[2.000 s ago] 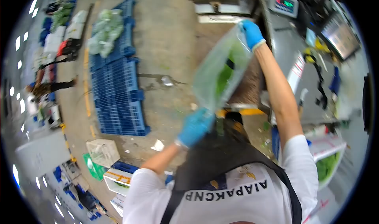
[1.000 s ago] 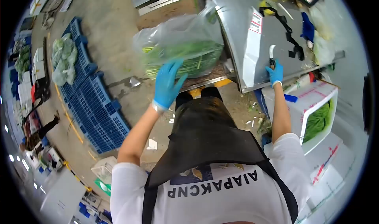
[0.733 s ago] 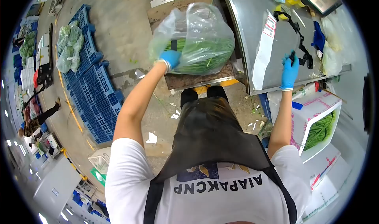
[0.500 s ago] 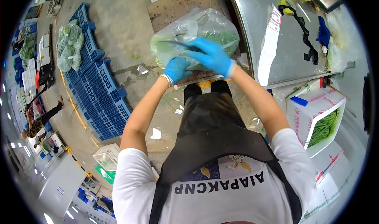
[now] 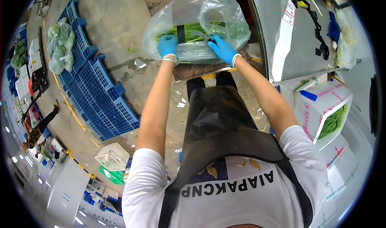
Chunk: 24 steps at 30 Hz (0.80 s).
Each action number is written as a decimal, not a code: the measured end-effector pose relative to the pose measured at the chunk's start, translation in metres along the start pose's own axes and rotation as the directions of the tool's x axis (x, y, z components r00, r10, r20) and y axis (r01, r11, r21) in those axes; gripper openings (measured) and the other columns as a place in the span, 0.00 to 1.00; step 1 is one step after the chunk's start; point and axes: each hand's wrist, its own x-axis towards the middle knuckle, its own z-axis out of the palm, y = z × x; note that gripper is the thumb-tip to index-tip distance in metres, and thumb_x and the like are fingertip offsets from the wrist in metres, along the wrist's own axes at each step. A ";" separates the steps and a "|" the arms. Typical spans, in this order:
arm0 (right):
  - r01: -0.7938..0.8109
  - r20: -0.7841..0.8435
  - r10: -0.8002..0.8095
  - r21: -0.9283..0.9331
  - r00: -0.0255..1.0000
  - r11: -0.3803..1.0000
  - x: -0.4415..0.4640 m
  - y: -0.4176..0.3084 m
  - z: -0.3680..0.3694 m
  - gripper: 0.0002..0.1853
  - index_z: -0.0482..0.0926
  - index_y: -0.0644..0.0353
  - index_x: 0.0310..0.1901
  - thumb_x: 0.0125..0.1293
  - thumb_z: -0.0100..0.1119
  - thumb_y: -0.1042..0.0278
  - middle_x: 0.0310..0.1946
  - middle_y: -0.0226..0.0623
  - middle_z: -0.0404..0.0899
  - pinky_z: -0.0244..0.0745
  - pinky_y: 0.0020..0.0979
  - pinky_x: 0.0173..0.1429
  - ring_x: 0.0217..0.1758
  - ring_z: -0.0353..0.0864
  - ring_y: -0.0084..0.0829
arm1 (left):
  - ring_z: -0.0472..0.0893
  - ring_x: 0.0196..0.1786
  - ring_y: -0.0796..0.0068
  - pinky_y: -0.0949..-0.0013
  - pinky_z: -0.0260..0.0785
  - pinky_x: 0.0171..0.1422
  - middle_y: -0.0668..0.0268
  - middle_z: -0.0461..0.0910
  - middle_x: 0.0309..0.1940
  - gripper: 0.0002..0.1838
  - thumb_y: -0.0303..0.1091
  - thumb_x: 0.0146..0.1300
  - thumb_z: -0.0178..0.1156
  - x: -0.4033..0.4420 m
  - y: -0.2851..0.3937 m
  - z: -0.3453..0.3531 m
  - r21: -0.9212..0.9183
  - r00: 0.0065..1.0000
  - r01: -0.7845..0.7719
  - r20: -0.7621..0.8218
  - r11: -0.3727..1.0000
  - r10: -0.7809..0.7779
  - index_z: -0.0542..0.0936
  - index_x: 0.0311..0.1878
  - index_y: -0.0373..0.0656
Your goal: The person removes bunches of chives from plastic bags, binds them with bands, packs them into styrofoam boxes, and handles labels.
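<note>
A large clear plastic bag (image 5: pixel 177 15) lies in front of me, its film opened along a wide gap. Inside that gap shows a bundle of long thin green stalks (image 5: pixel 193 28) with a black band (image 5: pixel 181 34) around it. My left hand (image 5: pixel 167 46), in a blue glove, is closed on the bag's near left edge. In my right hand (image 5: pixel 222 49), also blue-gloved, is a knife (image 5: pixel 199 35); its curved blade points left over the stalks. The fingers wrap its dark handle, which is mostly hidden.
Right of the bag stands a metal table (image 5: pixel 267 11) with a white labelled strip (image 5: pixel 284 37) and a black strap (image 5: pixel 315 25). Below it is a white box of green stalks (image 5: pixel 321 107). Blue pallets (image 5: pixel 96 95) lie on the left floor, bearing bagged greens (image 5: pixel 61 47). A person (image 5: pixel 38 133) is far left.
The plastic film has been opened, baring the banded stalks. My hands have moved apart, the left to the bag's left edge. The knife has shifted right and lower with my right hand.
</note>
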 end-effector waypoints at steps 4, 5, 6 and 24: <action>-0.127 0.027 0.129 -0.066 0.991 0.990 0.015 -0.005 0.015 0.23 0.73 0.63 0.52 0.70 0.46 0.50 0.42 0.54 0.81 0.73 0.47 0.50 0.43 0.81 0.55 | 0.83 0.42 0.45 0.53 0.74 0.50 0.46 0.83 0.36 0.19 0.39 0.47 0.71 -0.019 -0.019 0.038 0.455 0.958 -0.008 -0.252 0.891 0.138 0.79 0.39 0.37; -0.157 0.043 0.161 -0.069 0.986 0.985 0.020 -0.002 0.017 0.22 0.74 0.63 0.51 0.70 0.46 0.50 0.42 0.54 0.82 0.73 0.47 0.50 0.43 0.81 0.55 | 0.83 0.44 0.44 0.53 0.74 0.50 0.47 0.84 0.36 0.17 0.39 0.48 0.70 -0.028 -0.017 0.043 0.432 0.971 0.034 -0.227 0.901 0.072 0.79 0.37 0.39; -0.188 0.061 0.192 -0.071 0.979 0.980 0.022 -0.005 0.019 0.22 0.75 0.63 0.49 0.69 0.46 0.51 0.42 0.54 0.82 0.73 0.47 0.50 0.43 0.81 0.56 | 0.83 0.41 0.47 0.55 0.74 0.48 0.49 0.84 0.36 0.19 0.40 0.46 0.72 -0.033 -0.021 0.046 0.411 0.976 0.022 -0.208 0.911 0.070 0.80 0.38 0.38; -0.355 0.426 0.417 -0.221 0.803 0.908 0.066 -0.040 -0.026 0.23 0.82 0.64 0.30 0.72 0.45 0.55 0.22 0.39 0.77 0.68 0.33 0.23 0.18 0.72 0.30 | 0.77 0.45 0.59 0.61 0.68 0.52 0.55 0.79 0.39 0.09 0.27 0.60 0.63 -0.067 -0.059 0.041 0.050 0.906 -0.394 -0.145 0.918 0.397 0.84 0.42 0.37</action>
